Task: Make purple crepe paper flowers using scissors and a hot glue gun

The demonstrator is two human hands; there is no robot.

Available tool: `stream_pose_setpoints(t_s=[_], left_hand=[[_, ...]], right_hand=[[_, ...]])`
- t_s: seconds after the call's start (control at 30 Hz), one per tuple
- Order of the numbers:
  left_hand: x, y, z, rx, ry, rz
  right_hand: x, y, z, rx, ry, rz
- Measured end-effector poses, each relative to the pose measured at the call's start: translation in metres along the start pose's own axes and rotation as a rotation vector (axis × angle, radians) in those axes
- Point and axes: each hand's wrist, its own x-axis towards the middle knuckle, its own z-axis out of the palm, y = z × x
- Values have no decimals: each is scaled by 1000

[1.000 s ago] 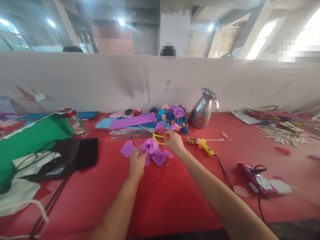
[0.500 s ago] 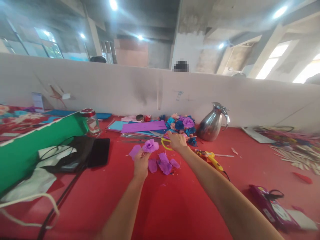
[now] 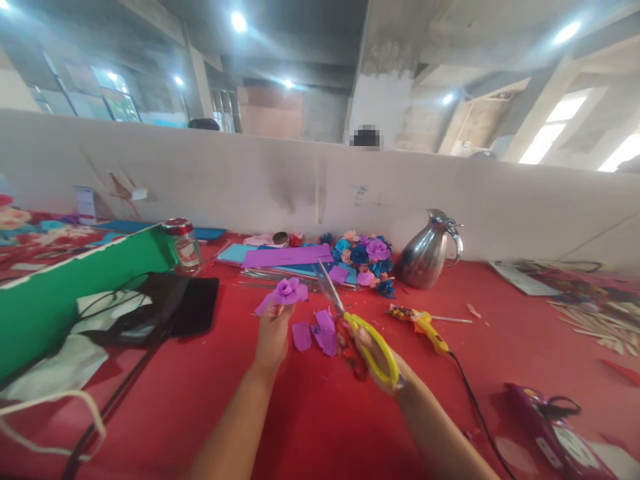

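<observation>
Between the fingers of my left hand (image 3: 273, 327) is a purple paper flower (image 3: 288, 291), its petals facing up. My right hand (image 3: 377, 357) grips a pair of scissors (image 3: 333, 290) by the yellow handle, the blades pointing up and away to the left. The blade tips reach near the purple paper strip (image 3: 287, 255). Loose purple paper petals (image 3: 325, 332) lie on the red table between my hands. Something red and crumpled sits partly behind the scissor handle; I cannot make out what it is.
Behind stands a bunch of finished paper flowers (image 3: 359, 255) beside a metal jug (image 3: 425, 252). At right lie a yellow glue gun (image 3: 425, 327) with its cord and a purple power strip (image 3: 550, 427). A glass jar (image 3: 186, 250) and a black phone (image 3: 196, 305) are at left.
My right hand has drawn back toward me and lifted the scissors from near the paper stack. The flower in my left hand has shifted slightly left.
</observation>
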Motion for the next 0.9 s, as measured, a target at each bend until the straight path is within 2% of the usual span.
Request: stream_pose_setpoints(t_s=[0.2,0.4,0.7,0.9], left_hand=[[-1,-2,4,53,-35,-10],[-4,-1,6,64,-65,-14],[-5,-3,2,85,-36,-1],[-3,-4,-1,91,-57,3]], right_hand=[[0,21,1,-117,-100,35],[3,32,-1,-84,-57,69],[1,22,8,-103,-63,20],[-2,14,13,-113,-38,45]])
